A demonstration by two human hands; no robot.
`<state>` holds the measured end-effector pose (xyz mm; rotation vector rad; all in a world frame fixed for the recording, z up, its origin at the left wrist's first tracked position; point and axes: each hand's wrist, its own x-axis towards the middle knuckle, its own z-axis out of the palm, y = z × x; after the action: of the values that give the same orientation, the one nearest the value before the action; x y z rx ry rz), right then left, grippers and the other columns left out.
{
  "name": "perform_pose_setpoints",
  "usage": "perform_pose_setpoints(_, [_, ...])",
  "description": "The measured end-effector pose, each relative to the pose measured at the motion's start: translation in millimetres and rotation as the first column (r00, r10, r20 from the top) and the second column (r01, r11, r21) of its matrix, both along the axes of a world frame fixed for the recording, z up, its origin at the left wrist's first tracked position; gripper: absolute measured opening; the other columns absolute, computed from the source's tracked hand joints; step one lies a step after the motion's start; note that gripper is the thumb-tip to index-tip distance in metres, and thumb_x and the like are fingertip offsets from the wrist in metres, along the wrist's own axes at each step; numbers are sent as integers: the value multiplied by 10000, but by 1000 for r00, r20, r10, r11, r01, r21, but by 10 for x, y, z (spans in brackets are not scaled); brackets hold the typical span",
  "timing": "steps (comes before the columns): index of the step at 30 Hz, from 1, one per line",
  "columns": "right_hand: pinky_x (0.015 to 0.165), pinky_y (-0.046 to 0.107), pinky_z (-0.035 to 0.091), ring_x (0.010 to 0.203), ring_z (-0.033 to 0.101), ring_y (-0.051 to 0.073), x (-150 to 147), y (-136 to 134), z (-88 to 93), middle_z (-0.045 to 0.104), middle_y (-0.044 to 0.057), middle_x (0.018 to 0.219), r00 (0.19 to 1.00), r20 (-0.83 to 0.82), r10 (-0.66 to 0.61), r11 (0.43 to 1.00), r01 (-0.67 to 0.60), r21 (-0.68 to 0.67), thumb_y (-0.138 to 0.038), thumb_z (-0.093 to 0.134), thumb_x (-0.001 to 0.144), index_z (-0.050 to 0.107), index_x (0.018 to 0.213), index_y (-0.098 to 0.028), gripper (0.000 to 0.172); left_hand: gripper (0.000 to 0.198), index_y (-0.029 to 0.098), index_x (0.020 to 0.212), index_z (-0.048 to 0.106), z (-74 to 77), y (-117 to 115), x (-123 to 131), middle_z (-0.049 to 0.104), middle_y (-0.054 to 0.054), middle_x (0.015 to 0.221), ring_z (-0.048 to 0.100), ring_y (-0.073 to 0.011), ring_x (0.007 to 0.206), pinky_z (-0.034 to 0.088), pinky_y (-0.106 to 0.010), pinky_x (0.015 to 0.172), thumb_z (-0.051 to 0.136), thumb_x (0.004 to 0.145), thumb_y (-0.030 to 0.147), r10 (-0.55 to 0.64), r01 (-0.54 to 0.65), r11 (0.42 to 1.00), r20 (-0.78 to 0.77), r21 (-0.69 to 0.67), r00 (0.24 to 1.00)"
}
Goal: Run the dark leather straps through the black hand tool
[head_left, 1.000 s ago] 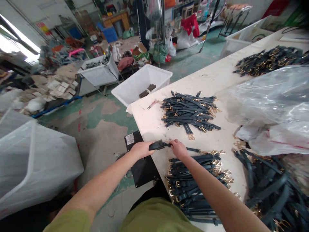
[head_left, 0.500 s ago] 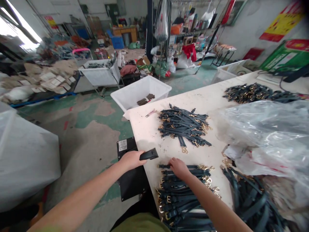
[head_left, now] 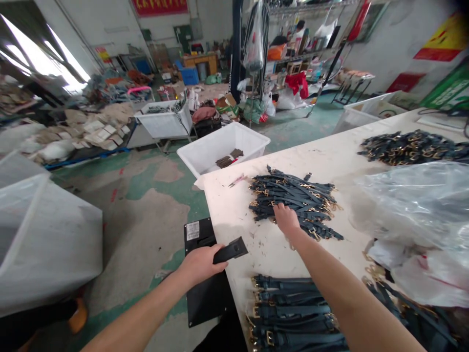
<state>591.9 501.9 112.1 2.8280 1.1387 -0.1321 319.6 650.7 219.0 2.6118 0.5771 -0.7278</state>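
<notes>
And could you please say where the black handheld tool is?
In the head view, the black handheld tool is in the left hand, at the left edge of the white table, below and left of the dark strap pile.

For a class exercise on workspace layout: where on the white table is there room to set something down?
Bare: between strap heap and far pile; also between heap and strap row, lightly littered, crossed by the right forearm. Crowded: the right side, with clear plastic and loose straps.
</notes>
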Motion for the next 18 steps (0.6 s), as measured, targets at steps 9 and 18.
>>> perform_pose_setpoints(9, [714,315,327,836,475,200,-646,-530,-277,491,108,923,926,-124,356,924,-369,-103,-82,341,788,512,919,-156,228,433,329,1064,495,-121,63,-264,638,2,894,586,-189,787,412,-246,616,391,707,550,-25,25,999,-17,22,1000])
perform_pose_setpoints(18, [759,247,324,871,481,157,-1140,-604,-382,479,65,1000,907,-375,191,979,-148,142,-262,431,783,497,1054,-199,286,454,299,1030,530,-161,-171,79,641,-30,861,588,-208,747,424,-268,585,396,691,569,-179,180,979,-19,100,984])
